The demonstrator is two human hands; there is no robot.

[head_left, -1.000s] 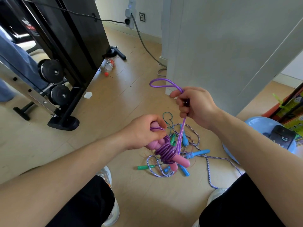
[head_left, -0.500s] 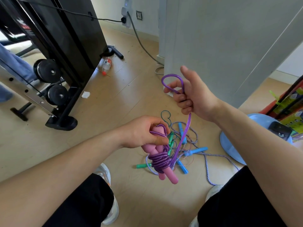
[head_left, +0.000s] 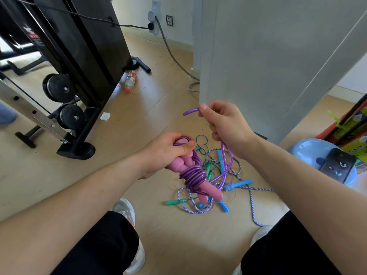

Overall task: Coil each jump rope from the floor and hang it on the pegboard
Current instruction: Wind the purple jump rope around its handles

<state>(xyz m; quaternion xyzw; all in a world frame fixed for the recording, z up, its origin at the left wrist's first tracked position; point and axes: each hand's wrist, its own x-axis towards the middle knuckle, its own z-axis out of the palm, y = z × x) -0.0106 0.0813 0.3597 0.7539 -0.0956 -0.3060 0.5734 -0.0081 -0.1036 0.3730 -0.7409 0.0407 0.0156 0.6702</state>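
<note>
Now: left hand (head_left: 168,151) just above the floor pile (head_left: 198,210) of tangled ropes, fingers clenched round the two pink handles (head_left: 210,192), thumb pressing a strand on top. Purple cord (head_left: 191,173) is wound in tight turns round the handles' middle. Right hand (head_left: 224,124) is higher over the pile, fingers curled round the cord's free loop. One bend pokes out past the thumb, and two strands drop towards the coil. The pile holds a blue handle (head_left: 241,183) and a green handle (head_left: 174,202).
</note>
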